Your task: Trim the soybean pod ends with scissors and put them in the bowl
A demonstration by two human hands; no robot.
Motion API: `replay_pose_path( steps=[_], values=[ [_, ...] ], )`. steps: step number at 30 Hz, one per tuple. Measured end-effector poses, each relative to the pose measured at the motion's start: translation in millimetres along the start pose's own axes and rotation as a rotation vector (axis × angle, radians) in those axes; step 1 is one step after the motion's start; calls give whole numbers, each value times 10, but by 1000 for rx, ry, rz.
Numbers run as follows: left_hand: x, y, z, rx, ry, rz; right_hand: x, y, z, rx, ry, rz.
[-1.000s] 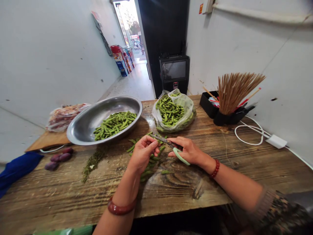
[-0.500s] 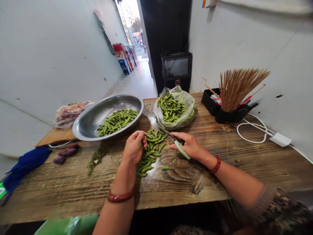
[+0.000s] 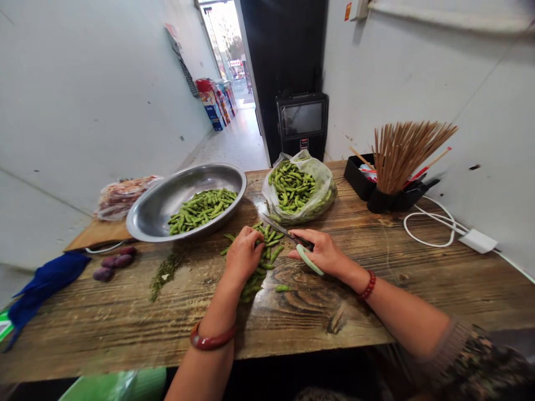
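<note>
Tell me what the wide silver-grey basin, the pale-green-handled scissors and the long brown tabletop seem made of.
Wide silver-grey basin: metal, probably stainless steel, with a smooth sheen and soft reflections inside.
Pale-green-handled scissors: dark metal blades, likely steel; the handle's even colour suggests plastic.
Long brown tabletop: apparently wood, lightly glossy, showing streaked grain, though a printed wood look isn't excluded.

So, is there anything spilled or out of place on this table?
Slightly: one pod lies alone, apart from the pile, and loose green scraps are strewn on the bare table beside the bowl, as if spilled.
</note>
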State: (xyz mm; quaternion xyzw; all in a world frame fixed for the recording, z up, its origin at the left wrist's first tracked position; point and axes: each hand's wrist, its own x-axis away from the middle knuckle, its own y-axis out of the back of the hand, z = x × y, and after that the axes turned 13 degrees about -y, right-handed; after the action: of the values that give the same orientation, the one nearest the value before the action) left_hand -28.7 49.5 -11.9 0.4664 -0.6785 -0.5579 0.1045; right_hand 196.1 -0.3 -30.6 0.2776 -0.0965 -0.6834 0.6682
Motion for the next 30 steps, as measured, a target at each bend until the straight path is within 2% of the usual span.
replay_pose_path(
  steps=[3, 6, 9, 11, 13, 19, 23, 30],
  values=[
    [-27, 21, -5, 163, 93, -109, -5, 7, 3, -3, -10, -8],
    [-49, 58, -47, 474, 194, -220, -8, 12, 9, -4, -21, -5],
    [-49, 105, -133, 779, 266, -216, -8, 12, 6, 6, -22, 10],
    [-41, 134, -188, 882, 313, -187, -7, 13, 0, 29, -15, 31],
    [-34, 154, -223, 911, 329, -171, -5, 18, -4, 62, -5, 59],
    [-33, 155, -227, 962, 233, -177, 29, 47, 32, 143, 67, 132],
    [-36, 137, -238, 959, 258, -200, 56, 66, 68, 198, 101, 133],
    [-42, 133, -261, 916, 194, -178, 67, 79, 97, 224, 116, 132]
  ],
)
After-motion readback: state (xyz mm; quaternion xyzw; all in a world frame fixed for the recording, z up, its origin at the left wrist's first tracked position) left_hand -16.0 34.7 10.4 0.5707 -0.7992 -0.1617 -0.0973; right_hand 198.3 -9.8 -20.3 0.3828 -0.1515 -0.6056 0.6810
